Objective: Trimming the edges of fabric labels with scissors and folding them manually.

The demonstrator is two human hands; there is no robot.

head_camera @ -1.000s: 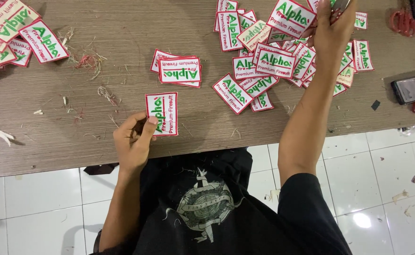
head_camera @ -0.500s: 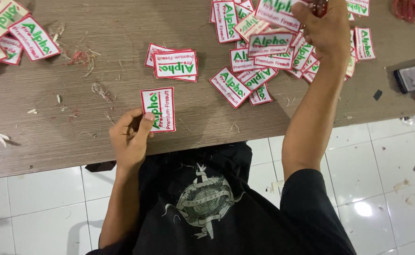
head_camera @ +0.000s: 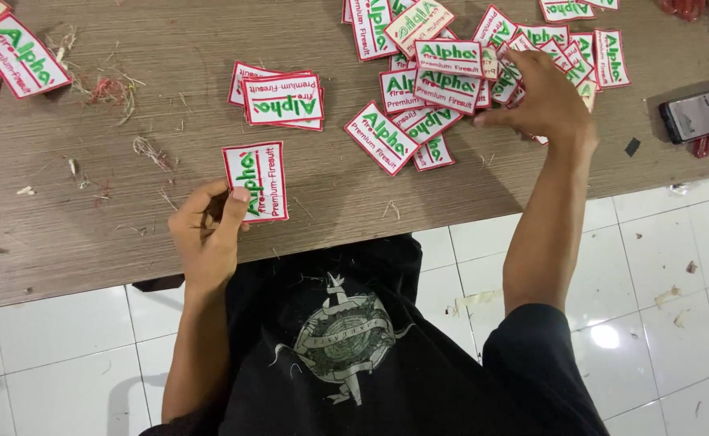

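Our left hand (head_camera: 207, 234) pinches the lower edge of a single embroidered patch (head_camera: 257, 181) lying flat on the wooden table (head_camera: 88, 234), exactly as it did a moment ago, with a small stack of patches (head_camera: 282, 97) just beyond it. Our right hand (head_camera: 542, 103) has drawn back toward us from the far side of the loose heap of patches (head_camera: 467, 64). Its fingers now curl on the heap's near edge; whether they grip one we cannot tell.
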